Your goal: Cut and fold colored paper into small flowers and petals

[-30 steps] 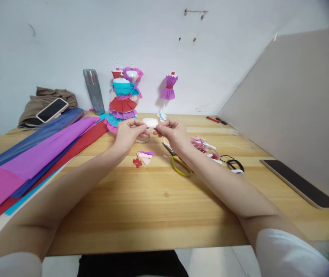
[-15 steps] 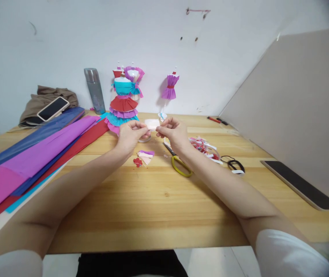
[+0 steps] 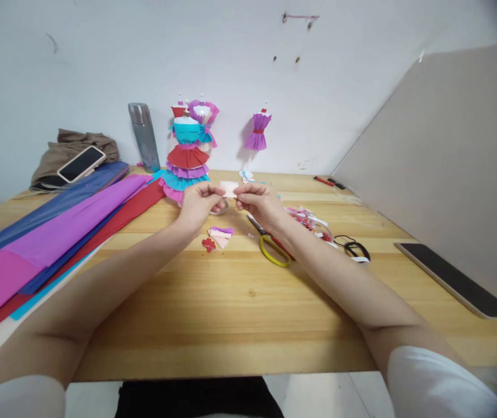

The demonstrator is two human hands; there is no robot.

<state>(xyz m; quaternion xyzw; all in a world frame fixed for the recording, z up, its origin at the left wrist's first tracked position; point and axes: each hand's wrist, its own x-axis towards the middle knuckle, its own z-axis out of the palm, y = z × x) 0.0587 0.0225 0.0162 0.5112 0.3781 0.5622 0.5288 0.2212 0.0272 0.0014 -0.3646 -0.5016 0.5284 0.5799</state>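
Observation:
A small pale pink piece of paper (image 3: 229, 188) is stretched between my two hands above the table. My left hand (image 3: 200, 206) pinches its left edge, and my right hand (image 3: 260, 203) pinches the right edge. Just below my left fingers a roll of tape (image 3: 220, 207) is partly hidden. Nearer to me lie pleated pink and purple scraps (image 3: 221, 235) and a red flower-shaped piece (image 3: 208, 244). Yellow-handled scissors (image 3: 272, 249) rest beside my right wrist, their blades pointing away.
Small mannequins in paper dresses (image 3: 187, 145) and a purple one (image 3: 258, 130) stand at the back. Coloured paper sheets (image 3: 57, 232) cover the left. A flask (image 3: 144, 139), a phone (image 3: 82, 164), paper scraps (image 3: 303, 217), a black band (image 3: 356, 251) and a tablet (image 3: 453, 276) surround the work.
My right fingers have shifted slightly left along the pale pink piece, so less of it shows between my hands. My left hand has hardly moved.

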